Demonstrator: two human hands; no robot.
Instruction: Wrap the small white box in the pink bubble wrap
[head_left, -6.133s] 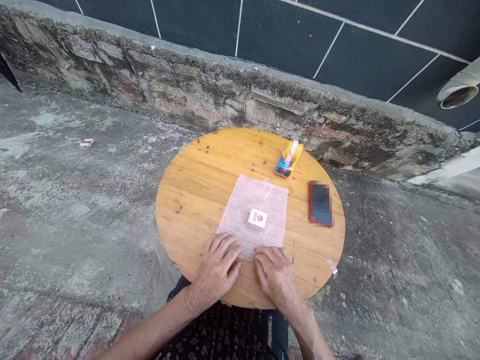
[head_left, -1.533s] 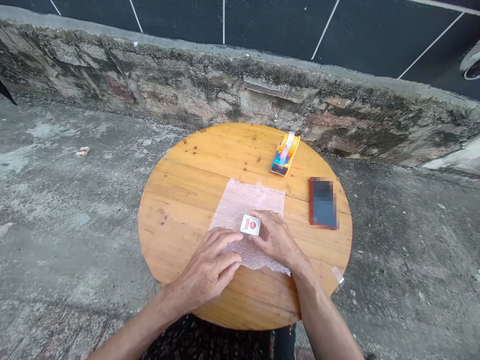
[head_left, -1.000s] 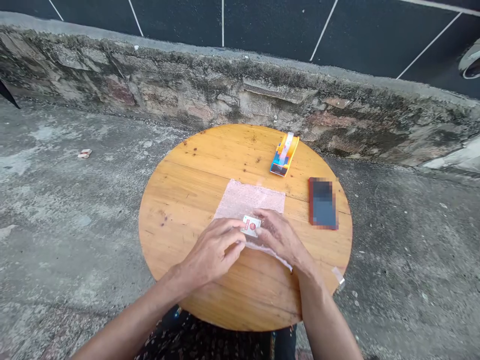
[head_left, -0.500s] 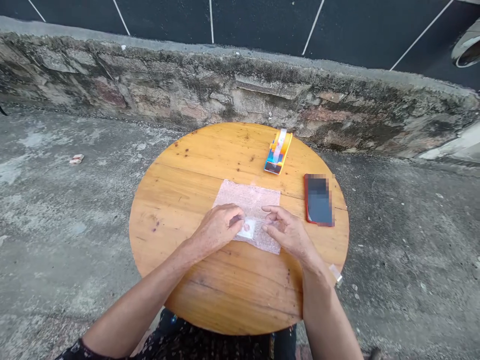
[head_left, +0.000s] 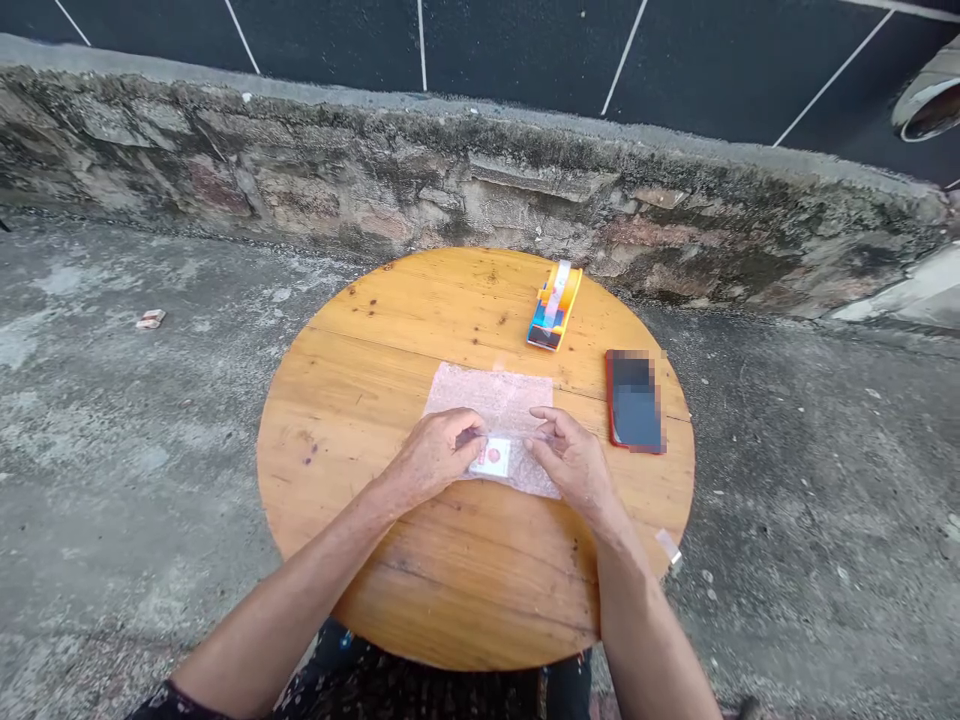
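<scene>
A sheet of pinkish bubble wrap lies near the middle of the round wooden table. On its near part rests a small flat white square item with a red round mark, its face uncovered. My left hand is at the item's left, thumb and fingers pinched on an edge of the wrap. To the right, my right hand has its thumb against a bent finger at the wrap's other side, the index finger raised. The wrap's edge stretches between both hands, just beyond the white item.
A yellow and blue tape dispenser stands at the table's far side. A phone in a red case lies to the right. A piece of clear tape hangs at the right edge. Behind the table runs a low stone wall.
The wrap's edge has been drawn back off the white item, whose red mark now shows clearly. My right hand has moved slightly left and its fingers have closed on the wrap.
</scene>
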